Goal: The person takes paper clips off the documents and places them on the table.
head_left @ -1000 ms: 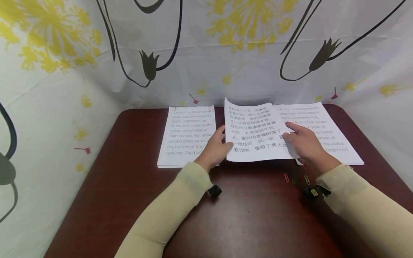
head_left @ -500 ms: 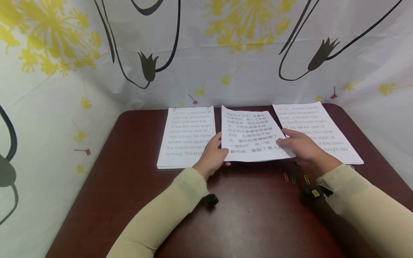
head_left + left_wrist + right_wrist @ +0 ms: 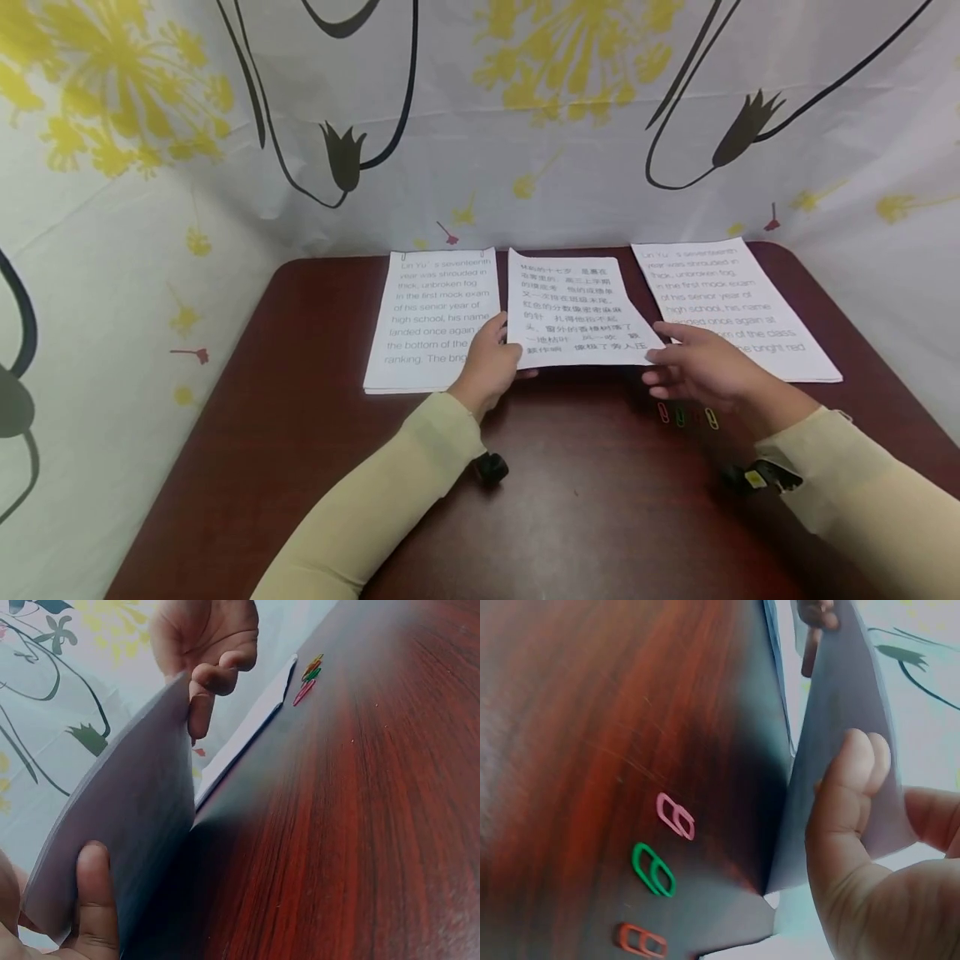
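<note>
**pageflipper:** so what's each hand doing here? Looks like both are on the middle sheet.

**deskcam_dan:** Yep. The left hand [image 3: 491, 360] pinches the near left corner of the sheet with Chinese print [image 3: 573, 310], thumb on top, fingers curled under. The left wrist view shows the thumb [image 3: 96, 896] pressed on the underside edge, with the paper bowed up off the wood. The right hand [image 3: 701, 367] grips the near right corner, and from the right wrist cam you can see its fingers [image 3: 851, 802] curled against the sheet. So both hands are clamped on the same sheet, one corner each, well apart from each other.

**pageflipper:** is the sheet flat on the tabletop [image 3: 585, 500]?

**deskcam_dan:** No, the near edge is lifted, there's shadow under it. Can't tell whether the far edge touches the wood. It sits between two stacks: a stack of English-print pages [image 3: 438, 321] just beside it on the left, which the left hand partly overlaps, and another English-print stack [image 3: 731, 304] on the right, behind the right hand.

**pageflipper:** and the colourful bits?

**deskcam_dan:** Paper clips [image 3: 686, 415], lying loose on the dark red-brown wood just near of the right hand. Close up there's a pink clip [image 3: 676, 816], a green clip [image 3: 653, 868] and an orange-red clip [image 3: 640, 940] in a row, apart from each other and not touching the sheet. Behind it all hangs a flower-print cloth [image 3: 480, 117].
</note>
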Demonstrator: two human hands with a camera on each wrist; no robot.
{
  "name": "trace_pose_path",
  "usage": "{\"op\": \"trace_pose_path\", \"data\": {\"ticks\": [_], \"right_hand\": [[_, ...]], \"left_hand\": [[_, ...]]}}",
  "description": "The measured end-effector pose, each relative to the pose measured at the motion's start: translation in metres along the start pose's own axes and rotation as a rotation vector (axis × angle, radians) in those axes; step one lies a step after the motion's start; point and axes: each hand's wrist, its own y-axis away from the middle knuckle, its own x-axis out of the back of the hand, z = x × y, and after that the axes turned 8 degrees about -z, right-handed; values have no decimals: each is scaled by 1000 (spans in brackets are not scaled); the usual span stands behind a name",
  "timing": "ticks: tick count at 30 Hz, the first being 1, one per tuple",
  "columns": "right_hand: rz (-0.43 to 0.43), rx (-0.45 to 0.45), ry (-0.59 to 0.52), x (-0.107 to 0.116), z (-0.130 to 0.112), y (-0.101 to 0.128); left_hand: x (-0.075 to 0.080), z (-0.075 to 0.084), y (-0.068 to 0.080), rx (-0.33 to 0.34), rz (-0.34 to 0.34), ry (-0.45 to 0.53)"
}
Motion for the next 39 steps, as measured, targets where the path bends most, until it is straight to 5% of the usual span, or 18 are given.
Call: {"op": "trace_pose_path", "data": {"ticks": [10, 24, 39], "right_hand": [[97, 27, 102, 0, 5, -13], [128, 40, 105, 2, -2, -33], [141, 41, 118, 2, -3, -42]], "left_hand": [[1, -4, -8, -32, -52, 9], [7, -5, -32, 10, -23, -30], [6, -1, -39, 50, -4, -87]]}}
